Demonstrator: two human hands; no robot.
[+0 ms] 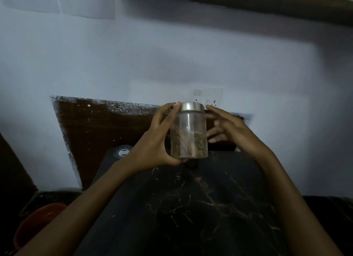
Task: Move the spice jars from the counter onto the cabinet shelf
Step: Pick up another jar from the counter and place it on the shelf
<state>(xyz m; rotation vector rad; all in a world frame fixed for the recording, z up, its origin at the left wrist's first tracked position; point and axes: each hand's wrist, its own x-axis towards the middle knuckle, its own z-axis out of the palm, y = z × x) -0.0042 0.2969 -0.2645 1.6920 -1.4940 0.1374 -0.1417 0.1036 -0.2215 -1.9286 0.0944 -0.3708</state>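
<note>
A clear spice jar with a silver metal lid and brown spices inside is lifted above the black marble counter. My left hand grips it from the left, thumb under the base and fingers up at the lid. My right hand is just right of and behind the jar, fingers spread, the fingertips near the lid; contact with the jar is unclear. No cabinet shelf can be made out for certain; a dark wooden ledge runs along the top.
A dark brown panel sits against the pale wall behind the counter. A small round grey object lies at the counter's far left. An orange-red bowl is at lower left. A wall socket is behind the jar.
</note>
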